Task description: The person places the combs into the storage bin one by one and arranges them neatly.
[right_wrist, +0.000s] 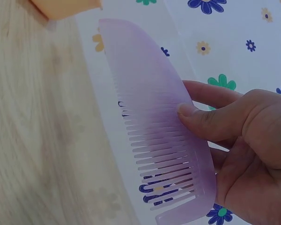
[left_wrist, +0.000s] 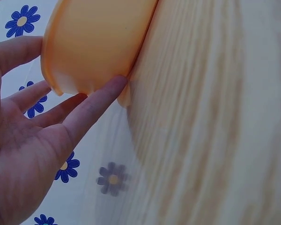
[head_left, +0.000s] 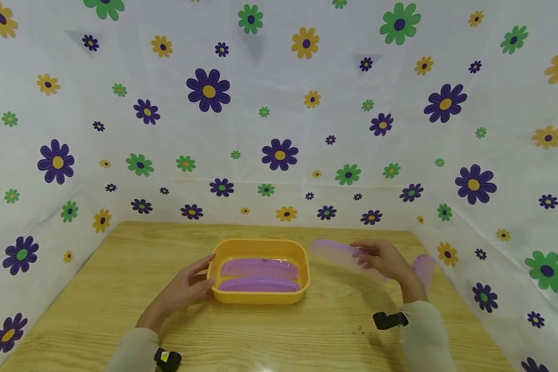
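Observation:
My right hand [head_left: 381, 258] holds a translucent purple comb [right_wrist: 159, 108] above the right side of the table. The thumb lies on one face along its spine and fingers are behind it; the teeth point away from the palm. A yellow plastic tray [head_left: 260, 298] stands mid-table with two purple combs inside, a rear comb [head_left: 260, 267] and a front comb [head_left: 259, 285], lying lengthwise one behind the other. At the tray's left end my left hand [head_left: 186, 287] touches the rim and outer wall with extended fingers. In the left wrist view, its fingertips [left_wrist: 119, 83] meet the tray's outer side.
Another purple comb [head_left: 425, 271] shows beyond the right wrist, near the table's right edge. Small dark specks [head_left: 359, 329] lie on the wooden table [head_left: 269, 341] at front right. Flower-printed white sheeting [head_left: 260, 129] encloses the back and both sides.

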{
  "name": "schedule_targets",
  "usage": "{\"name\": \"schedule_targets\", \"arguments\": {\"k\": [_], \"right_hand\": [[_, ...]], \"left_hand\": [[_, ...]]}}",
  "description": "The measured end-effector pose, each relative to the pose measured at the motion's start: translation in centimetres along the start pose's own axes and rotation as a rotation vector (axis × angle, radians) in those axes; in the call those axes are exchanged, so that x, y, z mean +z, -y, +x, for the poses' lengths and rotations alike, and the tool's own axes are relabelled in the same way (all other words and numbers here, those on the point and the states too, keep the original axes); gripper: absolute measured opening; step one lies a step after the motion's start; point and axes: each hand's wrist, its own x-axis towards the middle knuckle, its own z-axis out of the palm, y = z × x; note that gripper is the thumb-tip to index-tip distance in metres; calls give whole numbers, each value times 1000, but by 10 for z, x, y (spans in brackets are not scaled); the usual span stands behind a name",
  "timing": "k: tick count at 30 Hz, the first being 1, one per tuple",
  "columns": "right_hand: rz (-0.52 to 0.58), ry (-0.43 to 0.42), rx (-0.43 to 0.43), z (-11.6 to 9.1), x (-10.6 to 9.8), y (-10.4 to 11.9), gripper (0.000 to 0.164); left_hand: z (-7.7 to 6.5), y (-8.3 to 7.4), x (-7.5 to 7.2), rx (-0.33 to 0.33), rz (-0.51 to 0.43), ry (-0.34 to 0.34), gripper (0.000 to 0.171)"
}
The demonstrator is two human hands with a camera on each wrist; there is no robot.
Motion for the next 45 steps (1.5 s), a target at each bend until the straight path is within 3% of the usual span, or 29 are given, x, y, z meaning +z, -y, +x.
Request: {"name": "schedule_targets", "arguments": {"k": [17,25,34,45], "right_hand": [[-9,8,-81,22,3,25,34],[-37,31,-34,41,10,37,34],[45,111,33,60,23,54,34],[29,170,53,83,45,75,32]], "left_hand": [[0,1,1,13,-3,-1,70],[0,2,1,7,-4,-1,70],[0,1,1,7,-10,3,70],[0,1,0,0,-17,10,71]]}}
